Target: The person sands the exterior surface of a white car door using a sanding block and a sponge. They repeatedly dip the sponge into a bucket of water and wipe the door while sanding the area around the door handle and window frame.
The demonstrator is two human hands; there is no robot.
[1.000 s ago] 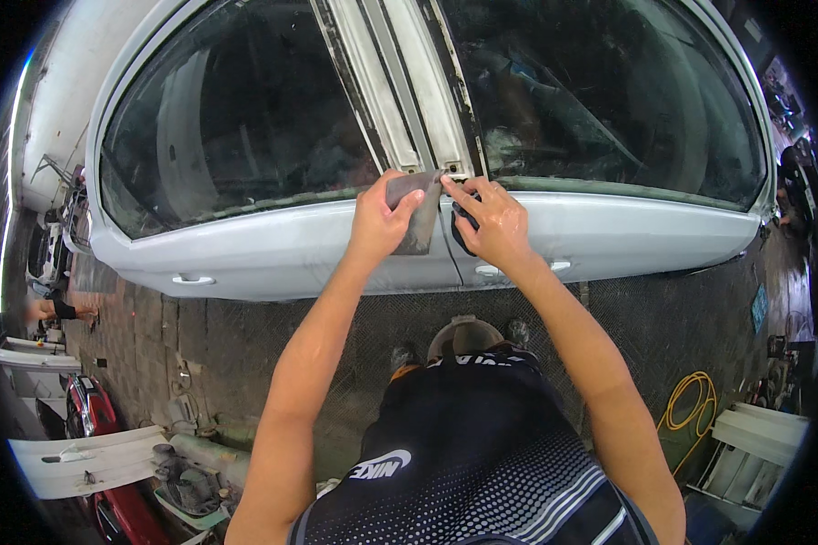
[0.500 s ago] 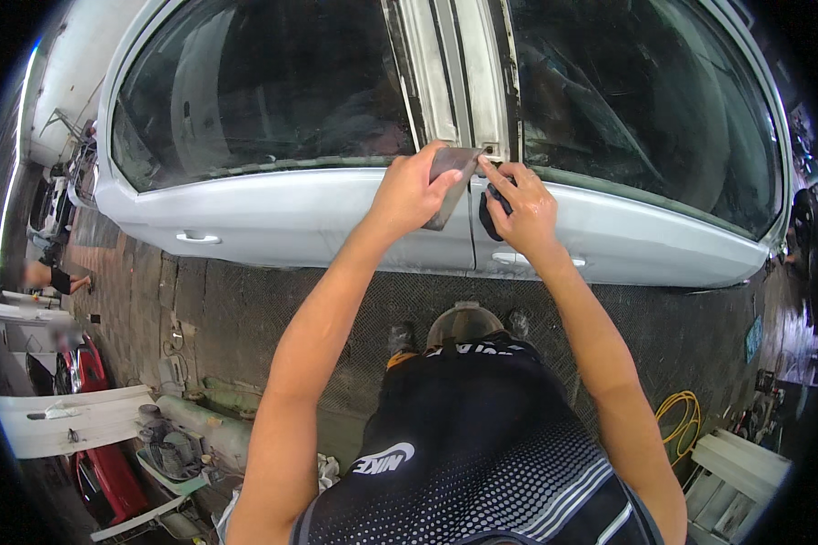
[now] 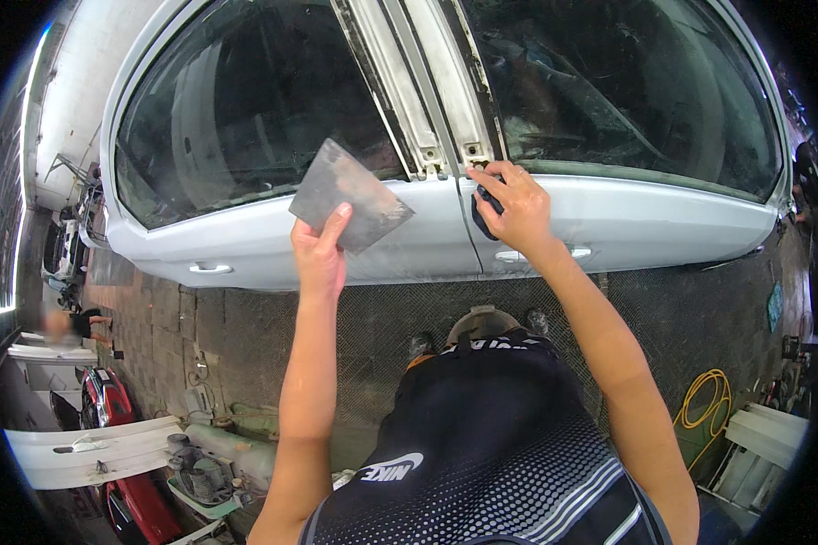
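My left hand (image 3: 319,256) holds up a grey, square sandpaper sheet (image 3: 353,193) by its lower edge, thumb on the front. Pale worn patches mark the sheet, which is held in front of the left window. Under my right hand (image 3: 524,211) is a black pad (image 3: 484,216), gripped at the top edge of the silver car door (image 3: 645,211), beside the gap between the two doors. The right index finger reaches toward the foot of the white pillar (image 3: 438,100). My palm hides part of the pad.
Dark window glass (image 3: 600,100) flanks the pillar. Below the car is a dark textured floor (image 3: 382,318). A yellow hose (image 3: 704,404) lies coiled at right. White body panels (image 3: 100,450) and red car parts (image 3: 141,509) stand at lower left. Far left, a person (image 3: 82,322) is partly visible.
My left hand has drawn the sheet away from the pillar, left and down, and turned its flat face to view. The right hand stays by the door gap with the pad. My view has shifted slightly.
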